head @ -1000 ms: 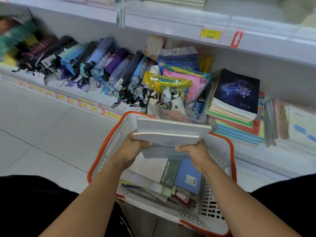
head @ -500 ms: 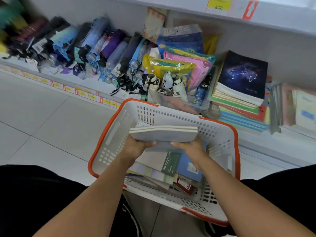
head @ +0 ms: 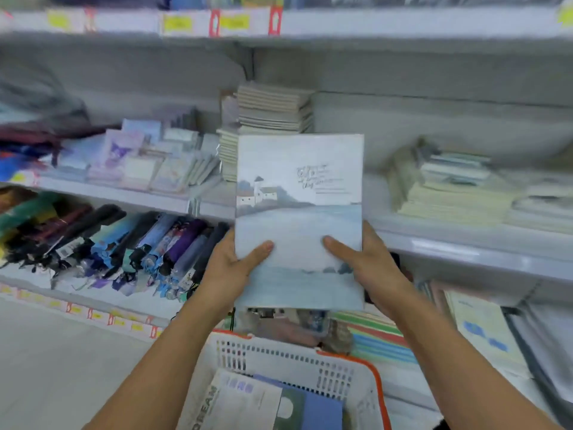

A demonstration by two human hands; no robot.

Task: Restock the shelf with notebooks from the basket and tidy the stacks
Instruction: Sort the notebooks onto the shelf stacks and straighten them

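Two hands hold one pale notebook (head: 299, 218) upright, its cover facing the camera, showing a white house above grey-blue water. The left hand (head: 231, 268) grips the lower left edge with its thumb across the cover; the right hand (head: 369, 265) grips the lower right edge the same way. The notebook is raised above a white basket (head: 310, 364) with an orange rim, which holds more notebooks. Behind it, on the middle shelf (head: 449, 240), stands a tall stack of notebooks (head: 273, 113). Folded umbrellas (head: 130, 243) lie on the lower shelf at left.
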